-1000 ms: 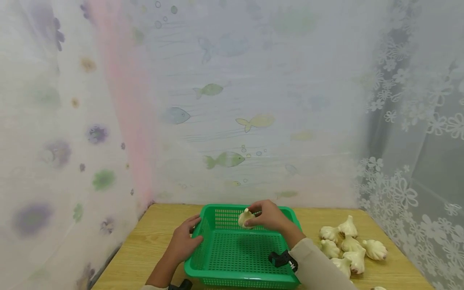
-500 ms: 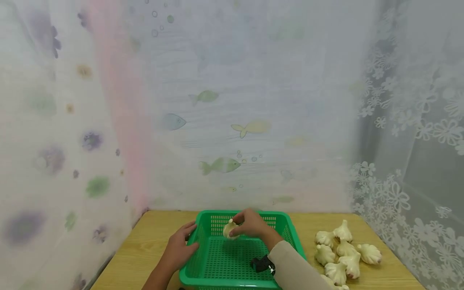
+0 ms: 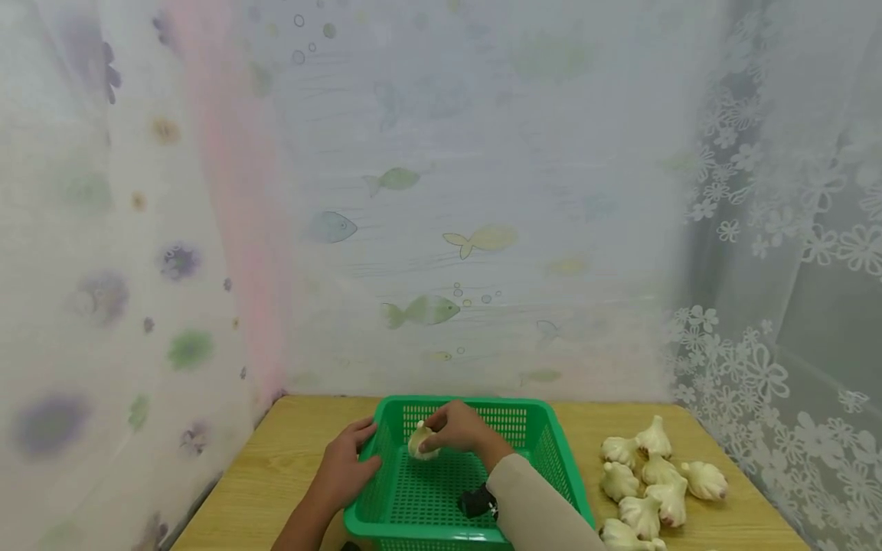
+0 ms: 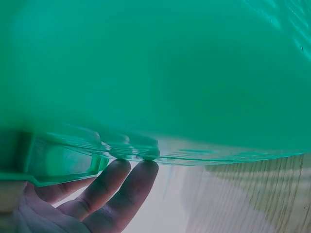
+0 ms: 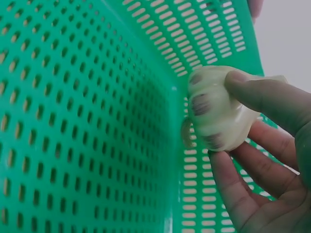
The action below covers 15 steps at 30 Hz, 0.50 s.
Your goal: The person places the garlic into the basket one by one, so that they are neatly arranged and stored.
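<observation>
A garlic bulb (image 5: 216, 107) is pinched between the thumb and fingers of my right hand (image 3: 460, 427). It is held inside the green plastic basket (image 3: 413, 529), near the far left corner and above the slotted floor. In the right wrist view its purplish root end faces the basket wall. My left hand (image 3: 344, 468) grips the basket's left rim, thumb over the edge and fingers against the outer wall. The left wrist view shows those fingers (image 4: 121, 199) touching the green wall from outside.
Several garlic bulbs (image 3: 663, 478) lie in a cluster on the wooden table (image 3: 296, 436), to the right of the basket. A pale curtain (image 3: 482, 344) printed with fish stands behind the table, and others hang at both sides.
My right hand has moved left and somewhat lower within the basket, carrying the garlic bulb. The left hand has stayed at the rim. The head view has shifted slightly.
</observation>
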Tool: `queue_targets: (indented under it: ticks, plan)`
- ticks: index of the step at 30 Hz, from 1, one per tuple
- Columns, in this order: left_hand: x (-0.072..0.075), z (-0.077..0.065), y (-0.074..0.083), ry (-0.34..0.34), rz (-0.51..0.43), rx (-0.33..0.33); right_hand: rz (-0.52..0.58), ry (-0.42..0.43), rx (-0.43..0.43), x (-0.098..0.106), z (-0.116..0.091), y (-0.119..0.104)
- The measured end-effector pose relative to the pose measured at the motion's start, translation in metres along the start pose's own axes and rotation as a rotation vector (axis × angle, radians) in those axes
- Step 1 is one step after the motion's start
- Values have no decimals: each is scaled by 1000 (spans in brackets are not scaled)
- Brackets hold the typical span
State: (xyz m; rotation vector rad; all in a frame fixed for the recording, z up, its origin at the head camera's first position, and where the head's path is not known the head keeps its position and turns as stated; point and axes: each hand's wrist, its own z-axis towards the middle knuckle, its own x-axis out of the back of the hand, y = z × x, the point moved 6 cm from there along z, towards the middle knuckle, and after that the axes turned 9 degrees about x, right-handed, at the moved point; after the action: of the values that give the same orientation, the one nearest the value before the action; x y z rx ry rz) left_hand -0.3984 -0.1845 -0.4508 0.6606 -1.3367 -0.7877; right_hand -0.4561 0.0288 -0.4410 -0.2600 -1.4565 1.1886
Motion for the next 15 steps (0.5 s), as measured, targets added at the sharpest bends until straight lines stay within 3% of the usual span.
queue_targets:
  ticks: [6,15]
  plan:
    - [1,-3,1,25,19,-1,33,3,17,-12,6,-1]
    - [0,-2,3,19,14,-5,-8,19,-24,-17,13,-3]
